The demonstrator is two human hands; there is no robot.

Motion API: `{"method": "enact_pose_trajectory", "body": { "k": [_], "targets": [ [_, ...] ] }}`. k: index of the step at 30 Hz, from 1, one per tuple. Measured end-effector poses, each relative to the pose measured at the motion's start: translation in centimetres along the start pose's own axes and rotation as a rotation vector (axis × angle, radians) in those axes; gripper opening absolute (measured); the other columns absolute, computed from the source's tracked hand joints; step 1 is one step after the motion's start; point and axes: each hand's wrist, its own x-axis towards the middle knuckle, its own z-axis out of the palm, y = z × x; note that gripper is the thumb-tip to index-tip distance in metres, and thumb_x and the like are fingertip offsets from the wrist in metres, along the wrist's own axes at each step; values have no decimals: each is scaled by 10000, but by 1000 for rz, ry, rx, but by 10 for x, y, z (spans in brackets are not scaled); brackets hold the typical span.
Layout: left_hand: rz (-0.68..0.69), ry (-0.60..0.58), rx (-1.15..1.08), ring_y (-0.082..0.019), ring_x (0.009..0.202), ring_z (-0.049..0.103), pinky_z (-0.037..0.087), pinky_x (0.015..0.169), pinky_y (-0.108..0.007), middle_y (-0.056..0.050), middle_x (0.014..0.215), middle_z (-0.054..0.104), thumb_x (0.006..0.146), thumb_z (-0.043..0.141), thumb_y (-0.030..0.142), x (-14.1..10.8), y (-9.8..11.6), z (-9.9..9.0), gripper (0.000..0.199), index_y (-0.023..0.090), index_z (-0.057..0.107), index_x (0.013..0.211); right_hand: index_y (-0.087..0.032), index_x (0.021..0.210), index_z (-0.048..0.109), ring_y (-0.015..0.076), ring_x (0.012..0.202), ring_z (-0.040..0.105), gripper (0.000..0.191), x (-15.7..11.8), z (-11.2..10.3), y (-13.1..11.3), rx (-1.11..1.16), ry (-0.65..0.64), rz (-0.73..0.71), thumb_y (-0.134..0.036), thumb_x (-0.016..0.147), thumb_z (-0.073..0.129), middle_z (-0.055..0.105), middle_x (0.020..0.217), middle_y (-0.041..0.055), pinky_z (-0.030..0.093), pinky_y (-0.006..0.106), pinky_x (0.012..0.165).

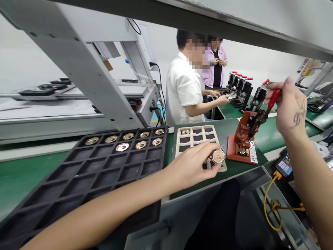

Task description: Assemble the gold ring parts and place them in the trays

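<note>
My left hand [192, 161] pinches a rose-gold watch case [218, 157] between thumb and fingers, its engraved back turned up towards me. It hovers over the near right corner of a cream compartment tray [179, 150], where one gold watch part [185, 132] lies in the far left pocket. My right hand [291, 107] is closed round the red handle [273, 99] of a small toggle press [244, 126]. The lever points up and to the right. At the foot of the press, another gold watch part [242, 150] sits in the fixture beneath the plunger.
A large black compartment tray [104, 166] at left holds several gold watch parts in its far rows. Several more red-handled presses [240, 88] stand behind. Two people [186, 86] work across the green bench. A handheld device [284, 165] with a yellow cable [265, 205] lies at right.
</note>
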Motion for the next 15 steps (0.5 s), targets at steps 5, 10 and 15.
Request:
{"method": "enact_pose_trajectory", "body": {
  "k": [5, 10, 15],
  "targets": [
    [-68, -7, -139, -176, 754, 671, 545, 726, -308, -25, 1067, 725, 920, 676, 241, -8, -8, -6, 269, 251, 628, 1184, -202, 998, 766, 278, 1026, 765, 433, -89, 2, -36, 78, 234, 9, -439, 1158, 440, 787, 1002, 93, 594, 501, 969],
    [-119, -7, -239, -179, 803, 686, 560, 770, -319, -36, 1096, 724, 927, 679, 240, -18, -7, -5, 256, 255, 644, 1181, -218, 974, 733, 357, 1276, 715, 362, -131, 16, -10, 117, 144, -73, -364, 1131, 442, 787, 1094, 117, 526, 647, 1128],
    [-359, -33, -657, -199, 845, 766, 622, 764, -336, -65, 1037, 760, 922, 743, 320, -33, -43, 0, 398, 204, 608, 1277, -300, 1215, 788, 354, 1442, 615, 298, -143, 2, -17, 37, 26, -50, -363, 1086, 528, 749, 1385, 113, 442, 623, 1250]
  ]
}}
